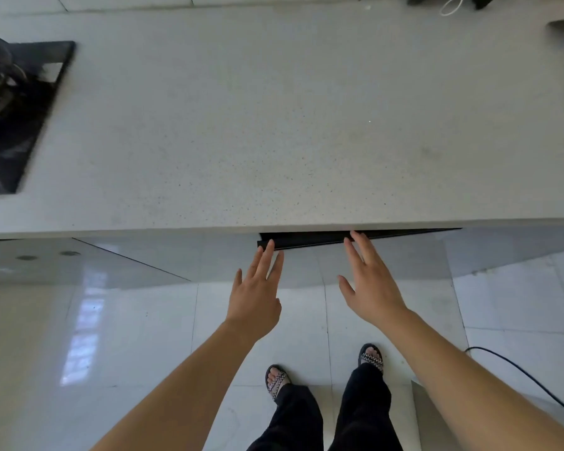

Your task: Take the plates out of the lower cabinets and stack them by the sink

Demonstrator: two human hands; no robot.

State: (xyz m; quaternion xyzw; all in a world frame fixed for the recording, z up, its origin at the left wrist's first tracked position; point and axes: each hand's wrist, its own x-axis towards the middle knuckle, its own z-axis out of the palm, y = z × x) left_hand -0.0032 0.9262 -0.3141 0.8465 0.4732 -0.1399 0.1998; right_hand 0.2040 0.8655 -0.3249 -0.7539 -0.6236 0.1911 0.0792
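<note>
Head view, left hand (pixel 255 296), right hand (pixel 372 286) at cabinet edge (pixel 310 239)

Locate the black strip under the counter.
Head view, right of centre: black strip just under the front edge of the countertop; left hand at its left end, right hand near its middle.

Home kitchen: speckled countertop (pixel 241 125), gas hob (pixel 17 118).

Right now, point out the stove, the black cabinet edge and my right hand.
stove (pixel 20 131), head view, black glass top
black cabinet edge (pixel 306 239), head view, middle of strip
right hand (pixel 373 289), head view, back of hand
</note>
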